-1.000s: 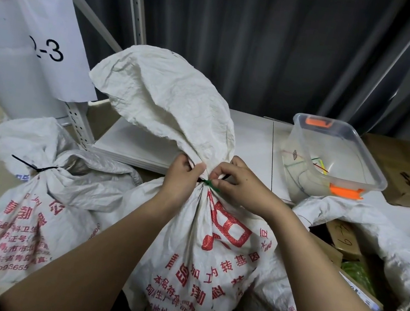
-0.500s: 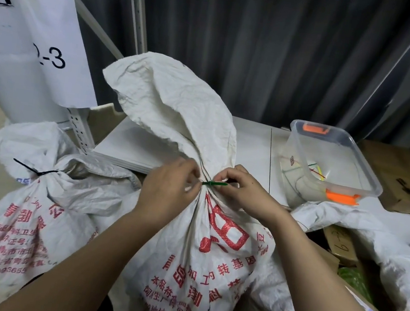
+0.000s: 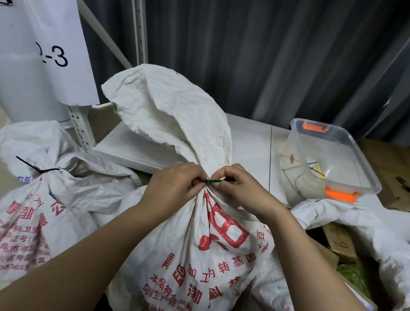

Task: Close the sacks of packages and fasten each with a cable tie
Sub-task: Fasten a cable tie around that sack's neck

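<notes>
Your tie (image 3: 214,181) lies level across the sack (image 3: 194,236) neck, tail pointing right; your right hand (image 3: 243,187) pinches it, your left hand (image 3: 175,187) pinches its head end.

White hanging sheet (image 3: 54,34) reads "-3"; left sack (image 3: 20,229) shows "8093655"
</notes>
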